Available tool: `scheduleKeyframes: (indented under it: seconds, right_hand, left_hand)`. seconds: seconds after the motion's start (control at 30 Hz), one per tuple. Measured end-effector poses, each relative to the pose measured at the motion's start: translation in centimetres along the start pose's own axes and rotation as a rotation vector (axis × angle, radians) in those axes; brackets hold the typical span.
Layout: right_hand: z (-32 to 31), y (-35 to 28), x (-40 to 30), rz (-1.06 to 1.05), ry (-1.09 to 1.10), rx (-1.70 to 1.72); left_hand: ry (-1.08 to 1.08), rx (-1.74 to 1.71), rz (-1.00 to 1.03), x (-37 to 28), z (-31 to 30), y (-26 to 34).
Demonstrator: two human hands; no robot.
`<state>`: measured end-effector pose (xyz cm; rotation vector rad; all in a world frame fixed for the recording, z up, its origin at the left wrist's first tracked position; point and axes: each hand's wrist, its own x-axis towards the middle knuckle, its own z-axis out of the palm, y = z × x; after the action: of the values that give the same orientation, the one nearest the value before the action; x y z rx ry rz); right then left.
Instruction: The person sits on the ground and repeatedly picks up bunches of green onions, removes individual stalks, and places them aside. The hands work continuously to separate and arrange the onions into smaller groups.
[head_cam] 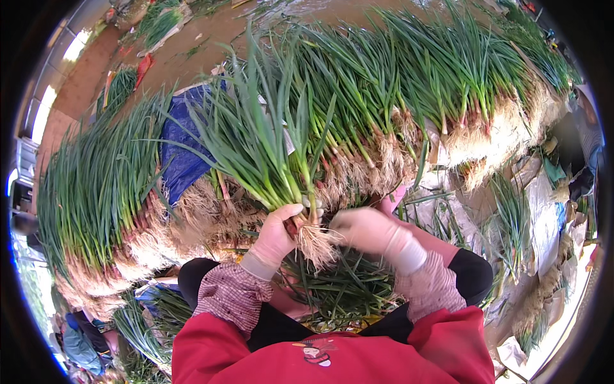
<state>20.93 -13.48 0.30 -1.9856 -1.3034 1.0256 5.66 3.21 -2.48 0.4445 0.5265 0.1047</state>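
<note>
A bunch of green onions (283, 177) is gripped just above its roots by my gloved left hand (278, 235). Its green leaves fan up and away from me, and the pale roots (316, 245) hang below my fingers. Close to the right of those roots is my gloved right hand (367, 230), blurred, with its fingers curled. Whether it pinches a root or a leaf is unclear. Loose green leaves (350, 283) lie in a heap between my legs, under both hands.
Rows of green onions lie roots towards me, one at the left (105, 192) and one ahead (355, 96). Between them is a blue plastic sheet (184, 139). Wet brown ground (211, 33) lies beyond. White sacking (542, 225) is at the right; a person (86, 345) appears lower left.
</note>
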Motion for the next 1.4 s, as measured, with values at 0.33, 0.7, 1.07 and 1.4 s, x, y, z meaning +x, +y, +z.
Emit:
scheduleKeyframes:
  seconds: [0.33,0.7,1.07,1.4]
  right_hand:
    - [5.9,2.2,10.1,0.274,0.298,1.907]
    - [4.0,-0.1,6.3,-0.022,0.289,-0.335]
    - [1.5,7.2,1.2,0.173,-0.374,-0.658]
    - [-6.8,4.9,10.7,0.21,0.091,0.527]
  left_hand:
    - [-0.011,0.042,-0.005,0.6,-1.6,-0.4]
    - [0.26,0.312,0.031,0.4,-1.7,-1.6]
    - [0.072,0.48,0.386,-5.3,2.2,6.0]
    - [-0.034,0.141,0.027,-1.5,-1.7,2.9]
